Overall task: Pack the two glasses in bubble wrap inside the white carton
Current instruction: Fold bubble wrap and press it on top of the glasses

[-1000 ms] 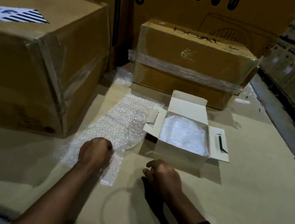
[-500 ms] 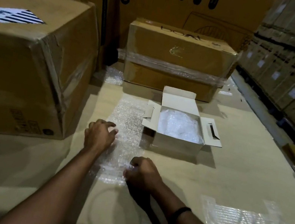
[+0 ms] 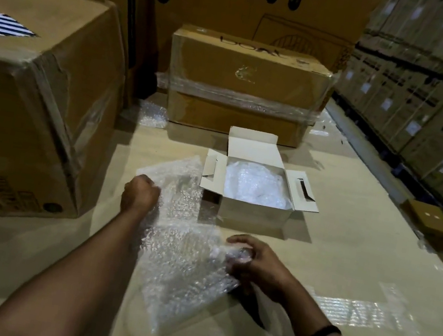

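Lifted now, the wrap [image 3: 182,237] lay flat a moment ago.
Just left of the carton [image 3: 253,217], the left hand [image 3: 139,198] grips its far corner; the right hand [image 3: 254,261] pinches its near edge.

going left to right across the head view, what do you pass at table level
big brown box → left hand → white carton → small brown box. The bubble wrap and right hand overlap these, so they are left out.
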